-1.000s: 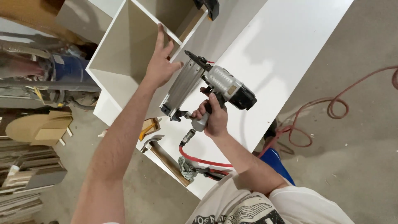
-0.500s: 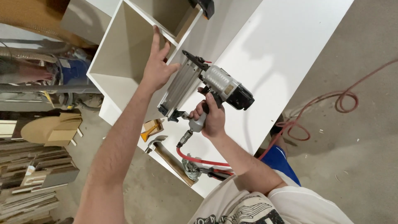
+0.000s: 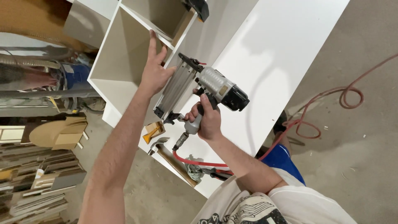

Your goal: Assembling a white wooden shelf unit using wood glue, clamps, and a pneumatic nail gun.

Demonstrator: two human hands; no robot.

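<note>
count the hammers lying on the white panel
1. The hammer lies at the panel's near edge, below the nail gun held in the right hand. Another could be hidden under the arms.

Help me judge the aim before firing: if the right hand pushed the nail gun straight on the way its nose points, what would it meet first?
Probably the white cabinet divider panel, where the left hand rests; the right hand aims the nail gun there, though depth is unclear.

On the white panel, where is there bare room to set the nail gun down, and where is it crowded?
Free: the wide white panel beyond the nail gun, towards its far edge by the floor. Crowded: the near edge, where the hammer, pliers and red hose lie, and the open box under the left hand.
</note>
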